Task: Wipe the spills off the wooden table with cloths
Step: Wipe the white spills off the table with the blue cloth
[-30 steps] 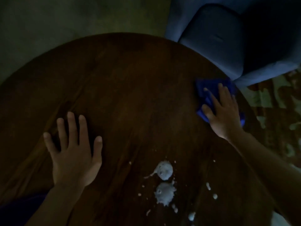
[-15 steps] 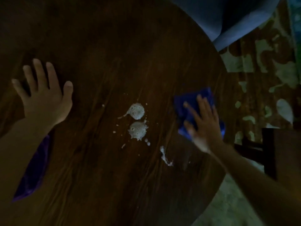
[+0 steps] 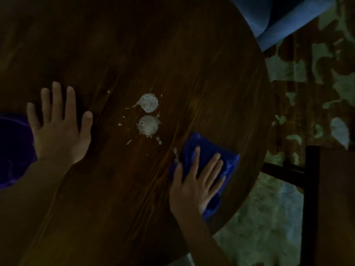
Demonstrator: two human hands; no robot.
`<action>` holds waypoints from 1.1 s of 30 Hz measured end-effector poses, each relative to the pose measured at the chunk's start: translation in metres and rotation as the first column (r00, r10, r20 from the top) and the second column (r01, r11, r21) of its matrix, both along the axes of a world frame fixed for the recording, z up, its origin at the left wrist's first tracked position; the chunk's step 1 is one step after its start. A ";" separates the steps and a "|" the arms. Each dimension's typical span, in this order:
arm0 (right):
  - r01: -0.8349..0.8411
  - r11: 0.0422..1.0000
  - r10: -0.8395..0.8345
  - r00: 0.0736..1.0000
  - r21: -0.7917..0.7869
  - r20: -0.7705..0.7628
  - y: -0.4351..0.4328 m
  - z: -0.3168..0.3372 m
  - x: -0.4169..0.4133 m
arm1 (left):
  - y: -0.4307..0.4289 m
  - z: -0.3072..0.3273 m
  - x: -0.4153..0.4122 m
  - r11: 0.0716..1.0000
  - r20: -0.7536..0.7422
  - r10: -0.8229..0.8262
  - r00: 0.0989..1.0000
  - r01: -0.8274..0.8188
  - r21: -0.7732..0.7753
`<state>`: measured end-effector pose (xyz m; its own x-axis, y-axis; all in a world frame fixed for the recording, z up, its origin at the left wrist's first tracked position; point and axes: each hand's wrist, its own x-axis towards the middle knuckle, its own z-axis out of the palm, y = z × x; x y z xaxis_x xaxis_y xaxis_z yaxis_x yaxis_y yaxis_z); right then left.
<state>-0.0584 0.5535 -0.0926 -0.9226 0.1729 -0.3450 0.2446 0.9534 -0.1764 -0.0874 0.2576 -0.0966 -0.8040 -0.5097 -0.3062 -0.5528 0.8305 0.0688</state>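
Observation:
Two whitish foamy spills lie mid-table on the round dark wooden table (image 3: 134,45): an upper blob (image 3: 149,102) and a lower blob (image 3: 148,126), with small splashes around them. My right hand (image 3: 194,186) presses flat on a blue cloth (image 3: 209,150), which lies just right of and below the blobs, touching a thin white streak (image 3: 175,154) at its left edge. My left hand (image 3: 57,129) rests flat on bare wood to the left, fingers spread, holding nothing. A purple cloth (image 3: 13,148) lies under my left forearm at the frame's left edge.
The table's curved edge runs down the right side. Beyond it are a blue upholstered seat (image 3: 278,18) at the top right, a patterned rug (image 3: 317,89), and a dark wooden chair frame (image 3: 312,189) at the lower right.
My right hand has slid the blue cloth from the table's far right edge toward me and the spills, wiping over the small white streak. The view has tilted downward. My left hand stays flat.

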 end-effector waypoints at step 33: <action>-0.984 0.124 0.990 0.114 0.130 -0.086 -0.038 -0.009 -0.219 | -0.001 0.000 0.000 1.000 0.019 0.006 1.000 -0.006 0.010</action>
<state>-0.2776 0.5158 -0.1018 -0.3231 -0.9157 -0.2392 -0.9346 0.3484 -0.0715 -0.0879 0.2566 -0.0965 -0.7948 -0.5116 -0.3265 -0.5592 0.8263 0.0665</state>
